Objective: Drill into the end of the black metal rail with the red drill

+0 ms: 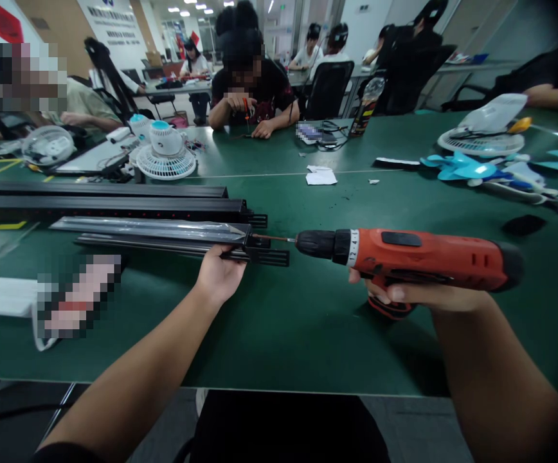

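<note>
My right hand (399, 296) grips a red and black cordless drill (433, 257) by its handle. The drill lies level, and its long thin bit (279, 239) points left at the end of a long black bar (163, 226) with a clear shiny strip along it. Whether the bit's tip is seated in a screw is too small to tell. My left hand (221, 273) is closed around the near side of that bar close to its end; some fingers are hidden beneath it. A slotted black end piece (272, 257) sticks out beside the bit.
More long black bars (115, 206) lie just behind. A phone (83, 296) and a white object (4, 297) with a strap are at the left. Fan parts (166, 157) and blue fan blades (459, 167) lie farther back. Across the table a person holds a screwdriver (246, 110).
</note>
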Motion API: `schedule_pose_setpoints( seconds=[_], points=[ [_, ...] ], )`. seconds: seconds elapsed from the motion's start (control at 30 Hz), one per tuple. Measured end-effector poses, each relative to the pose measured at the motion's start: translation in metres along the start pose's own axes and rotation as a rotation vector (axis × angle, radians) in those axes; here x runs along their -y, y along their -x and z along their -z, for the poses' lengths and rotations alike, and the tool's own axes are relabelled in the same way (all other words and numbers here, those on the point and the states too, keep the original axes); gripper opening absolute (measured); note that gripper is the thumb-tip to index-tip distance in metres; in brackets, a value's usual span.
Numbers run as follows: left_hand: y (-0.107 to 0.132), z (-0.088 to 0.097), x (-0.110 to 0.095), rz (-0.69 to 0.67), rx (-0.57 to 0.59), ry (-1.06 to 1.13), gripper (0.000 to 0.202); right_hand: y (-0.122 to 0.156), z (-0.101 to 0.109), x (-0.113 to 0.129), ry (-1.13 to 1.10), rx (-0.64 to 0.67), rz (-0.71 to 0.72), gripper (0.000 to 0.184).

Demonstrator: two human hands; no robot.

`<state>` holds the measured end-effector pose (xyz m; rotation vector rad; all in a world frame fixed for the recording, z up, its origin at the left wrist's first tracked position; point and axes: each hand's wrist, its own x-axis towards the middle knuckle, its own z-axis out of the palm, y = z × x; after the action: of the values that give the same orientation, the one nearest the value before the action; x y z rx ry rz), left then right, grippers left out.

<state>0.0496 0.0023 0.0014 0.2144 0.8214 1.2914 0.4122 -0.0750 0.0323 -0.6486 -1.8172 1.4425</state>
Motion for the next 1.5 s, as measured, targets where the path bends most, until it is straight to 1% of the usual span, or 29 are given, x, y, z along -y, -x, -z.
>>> schedule_pose_setpoints(
  seconds=[0.17, 0.4, 0.57, 0.7, 0.93, 1.03, 1.2, 1.37, 1.5],
  points=[
    [0.0015, -0.0025, 0.0005, -0.003, -0.007, 0.014, 0.055, 0.0011, 0.0021, 0.0001, 0.012, 0.003, -0.004, 0.035],
    [0.0043, -0.0052, -0.0012, 0.029, -0.016, 0.024, 0.053, 0.0012, 0.0003, -0.0011, -0.025, 0.012, -0.02, 0.036],
    [0.0045, -0.0064, -0.0011, 0.018, -0.015, 0.021, 0.054, 0.003, 0.0029, -0.0021, 0.02, 0.001, -0.02, 0.036],
    [0.0066, -0.0088, -0.0007, 0.023, -0.04, 0.044, 0.054, 0.0042, 0.0044, -0.0017, 0.023, -0.013, -0.032, 0.037],
    [0.0062, -0.0082, 0.0001, 0.03, -0.048, 0.071, 0.062, 0.0023, 0.0011, 0.0024, -0.038, 0.007, -0.07, 0.034],
    [0.0058, -0.0077, 0.0003, 0.037, -0.064, 0.083, 0.061, 0.0021, 0.0006, 0.003, -0.059, 0.007, -0.08, 0.033],
    [0.0052, -0.0072, 0.0002, 0.032, -0.052, 0.089, 0.06, 0.0023, 0.0019, 0.004, -0.038, 0.021, -0.093, 0.033],
    [0.0073, -0.0088, -0.0005, 0.035, -0.057, 0.086, 0.056, 0.0042, 0.0028, 0.0028, 0.013, -0.009, -0.061, 0.034],
    [0.0059, -0.0055, -0.0004, 0.032, -0.029, 0.067, 0.055, 0.0057, 0.0032, 0.0006, 0.006, -0.008, -0.061, 0.034]
  ],
)
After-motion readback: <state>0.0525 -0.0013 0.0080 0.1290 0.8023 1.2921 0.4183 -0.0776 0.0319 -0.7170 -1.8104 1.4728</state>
